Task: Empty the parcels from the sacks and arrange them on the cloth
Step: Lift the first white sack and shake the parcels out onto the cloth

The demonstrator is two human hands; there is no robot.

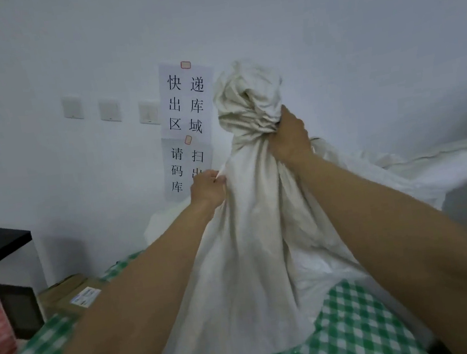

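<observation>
Green checked cloth spreads across the near ground, and on it rises the big white sack, held up tall in the middle. A second white sack lies slumped at the far right. A brown cardboard parcel sits by the cloth's left edge. The right hand clamps the sack's bunched neck, fingers curled tight round it. The left hand pinches a fold on the sack's left side, lower down.

The sack stands on the cloth — a parcel to its left, paper notices behind.
</observation>
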